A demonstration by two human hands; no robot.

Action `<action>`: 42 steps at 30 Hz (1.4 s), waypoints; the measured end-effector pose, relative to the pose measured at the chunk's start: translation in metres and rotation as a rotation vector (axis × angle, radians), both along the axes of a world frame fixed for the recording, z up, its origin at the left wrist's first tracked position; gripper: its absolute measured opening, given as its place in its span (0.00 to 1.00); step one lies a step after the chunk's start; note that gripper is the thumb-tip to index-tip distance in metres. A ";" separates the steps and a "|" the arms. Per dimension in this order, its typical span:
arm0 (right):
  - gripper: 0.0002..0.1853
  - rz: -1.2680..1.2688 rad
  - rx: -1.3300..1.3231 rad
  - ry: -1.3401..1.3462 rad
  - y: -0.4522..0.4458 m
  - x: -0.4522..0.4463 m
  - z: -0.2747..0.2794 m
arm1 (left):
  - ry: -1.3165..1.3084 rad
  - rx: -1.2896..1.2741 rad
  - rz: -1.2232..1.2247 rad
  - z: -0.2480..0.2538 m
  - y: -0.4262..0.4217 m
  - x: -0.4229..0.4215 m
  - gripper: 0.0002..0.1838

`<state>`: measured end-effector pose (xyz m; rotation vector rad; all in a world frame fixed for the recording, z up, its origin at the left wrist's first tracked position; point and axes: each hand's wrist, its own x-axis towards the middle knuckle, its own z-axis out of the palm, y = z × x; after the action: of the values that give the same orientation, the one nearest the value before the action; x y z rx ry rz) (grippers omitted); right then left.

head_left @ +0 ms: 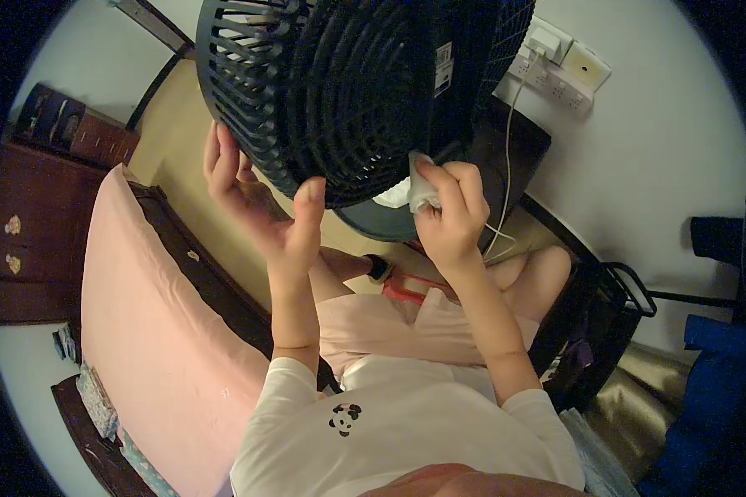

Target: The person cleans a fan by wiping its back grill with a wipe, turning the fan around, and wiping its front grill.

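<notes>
A black electric fan (340, 91) fills the top middle of the view, its slatted grille facing left and down. My left hand (261, 211) grips the grille's lower left rim, with the thumb on the near side and the fingers curled round the outer edge. In my right hand (456, 211) a white wipe (423, 192) is pinched between thumb and fingers. It touches the fan's underside near the grille's edge. A label (443, 69) shows on the fan's dark housing. Below the grille, another white piece (394, 195) is partly hidden.
A round dark base (377, 226) stands below the fan. A power strip (555, 83) with a plug and white cable (510, 141) is at the right wall. A pink-covered bed (157, 331) lies left. A red object (406, 287) sits near my legs, and a black rack (597, 331) stands right.
</notes>
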<state>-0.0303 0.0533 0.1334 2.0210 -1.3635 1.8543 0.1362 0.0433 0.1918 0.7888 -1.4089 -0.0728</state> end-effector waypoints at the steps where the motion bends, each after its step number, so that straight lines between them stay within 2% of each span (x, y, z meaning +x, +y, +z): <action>1: 0.21 -0.018 -0.018 -0.006 -0.002 0.002 -0.001 | 0.019 0.000 -0.018 0.001 0.000 -0.002 0.42; 8: 0.19 0.020 0.103 -0.113 -0.009 0.005 0.010 | -0.007 -0.022 -0.044 0.002 -0.005 -0.002 0.42; 10: 0.14 0.195 0.143 -0.262 -0.011 -0.001 0.011 | -0.012 -0.019 -0.033 0.002 -0.004 -0.002 0.42; 11: 0.14 0.193 0.139 -0.262 -0.011 -0.002 0.009 | -0.020 -0.010 -0.018 0.002 -0.004 -0.002 0.42; 13: 0.09 0.309 0.190 -0.544 -0.007 -0.002 0.005 | -0.007 -0.008 -0.031 0.002 -0.003 -0.001 0.42; 14: 0.08 0.328 0.196 -0.593 -0.002 -0.003 0.005 | 0.006 -0.001 -0.039 0.002 -0.003 0.000 0.42; 15: 0.08 0.334 0.196 -0.593 0.001 -0.003 0.008 | 0.005 -0.002 -0.032 0.002 -0.003 0.001 0.42; 17: 0.09 0.239 0.123 -0.409 0.005 -0.003 0.015 | 0.005 -0.007 -0.061 0.002 -0.002 0.003 0.42; 22: 0.13 0.220 0.058 -0.277 -0.002 -0.001 0.009 | -0.002 -0.004 -0.038 0.000 -0.001 0.001 0.42; 27: 0.16 0.059 0.026 -0.085 -0.002 0.002 0.010 | 0.030 0.024 -0.042 0.000 0.000 -0.001 0.41; 34: 0.21 0.144 0.027 -0.065 0.001 0.017 0.018 | 0.005 -0.013 -0.022 0.001 -0.001 0.000 0.42; 35: 0.21 0.140 0.029 -0.067 0.000 0.017 0.018 | -0.002 -0.024 -0.016 0.000 -0.001 0.001 0.42; 37: 0.13 0.109 -0.036 -0.088 -0.003 0.015 0.020 | 0.006 -0.045 -0.043 0.002 -0.002 0.002 0.42; 42: 0.12 0.077 0.012 -0.083 -0.002 0.016 0.023 | 0.003 -0.029 -0.056 0.007 0.002 0.004 0.41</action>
<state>-0.0146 0.0514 0.1566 2.0525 -1.3367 1.9875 0.1404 0.0457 0.1986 0.7250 -1.4264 -0.0966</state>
